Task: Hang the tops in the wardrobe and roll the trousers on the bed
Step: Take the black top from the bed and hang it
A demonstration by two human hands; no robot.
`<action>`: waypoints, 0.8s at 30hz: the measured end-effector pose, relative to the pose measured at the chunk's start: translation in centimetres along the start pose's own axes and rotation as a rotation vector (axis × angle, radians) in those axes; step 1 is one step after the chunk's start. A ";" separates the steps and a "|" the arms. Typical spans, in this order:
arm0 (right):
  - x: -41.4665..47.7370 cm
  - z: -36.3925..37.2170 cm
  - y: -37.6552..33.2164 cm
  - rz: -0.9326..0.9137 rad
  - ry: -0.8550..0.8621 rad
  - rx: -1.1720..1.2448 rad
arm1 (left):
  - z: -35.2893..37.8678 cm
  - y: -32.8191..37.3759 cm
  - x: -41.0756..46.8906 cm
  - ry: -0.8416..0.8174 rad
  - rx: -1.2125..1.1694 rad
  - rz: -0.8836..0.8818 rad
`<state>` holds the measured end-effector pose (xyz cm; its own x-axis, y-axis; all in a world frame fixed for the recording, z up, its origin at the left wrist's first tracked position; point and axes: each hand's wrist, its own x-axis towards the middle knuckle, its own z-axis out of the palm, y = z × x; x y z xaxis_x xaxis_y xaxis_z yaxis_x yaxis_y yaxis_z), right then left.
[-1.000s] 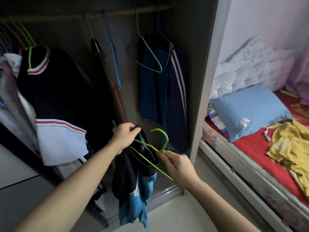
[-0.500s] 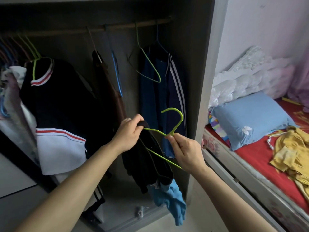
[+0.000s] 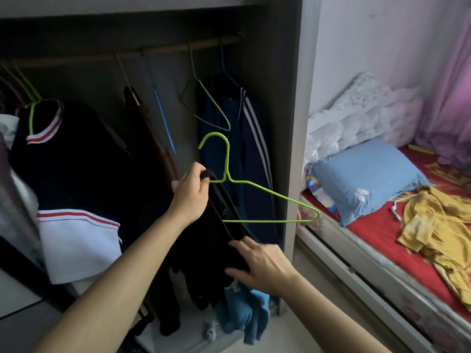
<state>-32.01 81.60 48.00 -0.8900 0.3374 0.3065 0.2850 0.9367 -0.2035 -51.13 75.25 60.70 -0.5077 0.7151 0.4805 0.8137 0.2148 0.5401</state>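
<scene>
My left hand [image 3: 191, 194] grips the collar of a black top with blue parts [image 3: 216, 250] together with the neck of a green wire hanger [image 3: 267, 197], held up in front of the open wardrobe. The hanger's left arm is inside the top; its right arm sticks out bare. My right hand [image 3: 260, 263] is lower down, fingers spread on the black fabric at the neckline. Above runs the wardrobe rail [image 3: 163, 50]. A yellow garment [image 3: 438, 225] lies crumpled on the bed [image 3: 377, 233] at the right.
On the rail hang a black top with red-white trim [image 3: 66, 159], a dark brown garment [image 3: 153, 149], an empty green hanger [image 3: 211, 105], a blue hanger [image 3: 163, 121] and a navy striped jacket [image 3: 244, 154]. A blue pillow [image 3: 367, 177] and white bedding [image 3: 356, 115] lie on the bed.
The hanger rose and turned upright, its hook now pointing up. My right hand let go of the hanger and dropped onto the top's fabric. My left hand lifted the collar higher.
</scene>
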 end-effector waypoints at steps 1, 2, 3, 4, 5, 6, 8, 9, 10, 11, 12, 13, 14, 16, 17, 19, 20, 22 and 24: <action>-0.2 0.9 0.3 0.038 -0.097 -0.027 | -0.3 0.0 0.0 0.018 -0.014 -0.006; -0.3 1.4 0.7 0.066 -0.142 -0.026 | -0.5 0.0 0.0 0.035 -0.028 -0.016; -0.6 1.6 1.0 0.083 -0.140 -0.005 | -0.9 -0.2 0.0 0.046 -0.038 -0.030; -0.8 1.7 1.4 0.086 -0.105 0.027 | -1.3 -0.5 0.0 0.051 -0.041 -0.049; -1.1 1.5 1.9 0.089 -0.050 0.053 | -1.9 -1.0 0.0 0.056 -0.040 -0.074; -1.4 1.1 2.6 0.103 0.018 0.076 | -2.5 -1.6 -0.1 0.064 -0.041 -0.104; -1.8 -0.1 4.1 0.146 0.148 0.117 | -3.7 -3.1 -0.2 0.067 -0.052 -0.172; -1.9 -0.8 4.7 0.148 0.205 0.123 | -4.1 -3.7 -0.4 0.056 -0.049 -0.194; -1.8 -1.5 5.1 0.146 0.267 0.132 | -4.4 -4.2 -0.7 0.038 -0.028 -0.201; -1.6 -2.2 5.3 0.159 0.332 0.156 | -4.6 -4.6 -0.9 0.019 0.008 -0.196; -1.3 -2.8 5.3 0.189 0.393 0.198 | -4.6 -4.9 -1.2 0.005 0.043 -0.182; -0.8 -3.3 5.2 0.224 0.436 0.242 | -4.6 -5.1 -1.3 -0.001 0.065 -0.165; -0.4 -3.7 5.0 0.246 0.463 0.258 | -4.7 -5.2 -1.4 -0.004 0.072 -0.151; 0.5 -4.6 4.9 0.232 0.484 0.202 | -4.9 -5.2 -1.4 0.001 0.075 -0.120; 0.8 -5.0 4.8 0.203 0.483 0.163 | -5.0 -5.2 -1.4 0.009 0.082 -0.101; 1.1 -5.9 5.0 0.133 0.486 0.077 | -5.3 -5.4 -1.2 0.033 0.082 -0.088; 1.2 -6.2 5.3 0.096 0.489 0.033 | -5.4 -5.4 -1.1 0.048 0.062 -0.104; 1.2 -6.5 5.8 0.057 0.494 -0.015 | -5.5 -5.5 -1.2 0.080 -0.018 -0.178; 1.0 -6.6 6.1 0.057 0.495 -0.020 | -5.3 -5.8 -1.3 0.105 -0.093 -0.234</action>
<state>-28.84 88.31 53.18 -0.5985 0.3875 0.7012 0.3395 0.9154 -0.2162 -56.69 69.56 60.68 -0.7095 0.5789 0.4019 0.6438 0.3005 0.7037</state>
